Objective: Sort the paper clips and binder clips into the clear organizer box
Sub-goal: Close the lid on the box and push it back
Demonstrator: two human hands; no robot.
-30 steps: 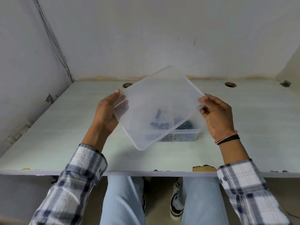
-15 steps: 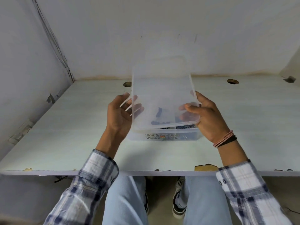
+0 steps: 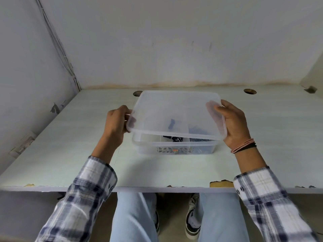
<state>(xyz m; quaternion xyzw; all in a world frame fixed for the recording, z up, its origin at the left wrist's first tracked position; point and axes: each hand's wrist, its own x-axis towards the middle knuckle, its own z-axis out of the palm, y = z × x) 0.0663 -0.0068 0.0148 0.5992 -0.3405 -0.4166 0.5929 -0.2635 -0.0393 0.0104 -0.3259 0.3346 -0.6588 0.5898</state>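
holding the lid [image 3: 176, 112] over the box [image 3: 174, 147]
left hand [image 3: 116, 122] and right hand [image 3: 234, 123] fingers curl closed on its side edges.

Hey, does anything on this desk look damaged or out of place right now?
Yes. The desk's front edge is chipped, baring brown core. The lid is not seated: the left hand and right hand hold it tilted above the clear box. Nothing looks spilled.
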